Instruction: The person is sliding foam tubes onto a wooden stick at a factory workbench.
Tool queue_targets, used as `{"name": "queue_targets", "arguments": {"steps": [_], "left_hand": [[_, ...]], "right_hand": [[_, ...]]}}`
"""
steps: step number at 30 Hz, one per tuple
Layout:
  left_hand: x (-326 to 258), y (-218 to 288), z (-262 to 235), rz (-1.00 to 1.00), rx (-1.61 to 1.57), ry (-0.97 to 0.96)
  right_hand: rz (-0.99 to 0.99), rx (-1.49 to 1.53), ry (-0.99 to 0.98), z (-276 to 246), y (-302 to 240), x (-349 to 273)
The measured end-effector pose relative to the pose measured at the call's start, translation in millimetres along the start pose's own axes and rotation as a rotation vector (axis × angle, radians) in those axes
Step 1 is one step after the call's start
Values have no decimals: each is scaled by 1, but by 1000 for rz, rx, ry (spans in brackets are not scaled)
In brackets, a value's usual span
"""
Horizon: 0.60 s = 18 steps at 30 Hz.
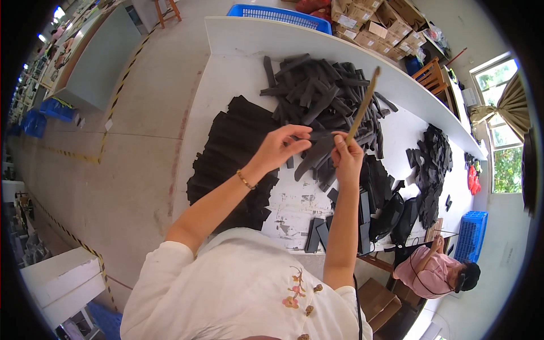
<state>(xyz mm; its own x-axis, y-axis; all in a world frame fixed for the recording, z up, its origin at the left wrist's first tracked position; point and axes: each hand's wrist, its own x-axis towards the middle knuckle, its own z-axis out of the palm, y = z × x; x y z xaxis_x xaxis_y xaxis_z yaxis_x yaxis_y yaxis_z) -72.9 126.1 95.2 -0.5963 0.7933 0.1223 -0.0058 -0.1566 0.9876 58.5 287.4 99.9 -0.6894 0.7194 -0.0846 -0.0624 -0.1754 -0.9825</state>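
My right hand [347, 156] is closed round a long, thin tan stick [365, 105], which slants up and away over the heap. To its left, my left hand [281, 148] has its thumb and fingers curled about the end of a narrow black fabric piece [322, 136] that stretches between both hands. Just beneath lies a wider, pointed dark strip [313, 160]; whether a hand touches it I cannot tell. Beyond my hands rises a heap of dark grey, tube-like fabric strips [317, 85]. Overlapping flat black fabric pieces [232, 150] spread under my left forearm.
The white table [201, 85] has a raised back board [272, 31]. Further right are black pouches [388, 218] and another black fabric pile [433, 170]. A person in pink [428, 272] works at the right end. Cardboard boxes [368, 28] and a blue basket [277, 16] stand behind.
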Motion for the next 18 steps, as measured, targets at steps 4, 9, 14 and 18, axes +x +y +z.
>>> {"name": "queue_targets", "arguments": {"steps": [4, 9, 14, 18], "left_hand": [[7, -17, 9, -157, -136, -71], [-3, -25, 4, -247, -484, 133], [-4, -26, -7, -502, -615, 108], [-2, -48, -24, -467, -541, -31]], "right_hand": [[18, -45, -119, 17, 19, -16], [120, 20, -132, 29, 41, -31], [129, -115, -125, 31, 43, -31], [129, -144, -203, 34, 41, -30]]}}
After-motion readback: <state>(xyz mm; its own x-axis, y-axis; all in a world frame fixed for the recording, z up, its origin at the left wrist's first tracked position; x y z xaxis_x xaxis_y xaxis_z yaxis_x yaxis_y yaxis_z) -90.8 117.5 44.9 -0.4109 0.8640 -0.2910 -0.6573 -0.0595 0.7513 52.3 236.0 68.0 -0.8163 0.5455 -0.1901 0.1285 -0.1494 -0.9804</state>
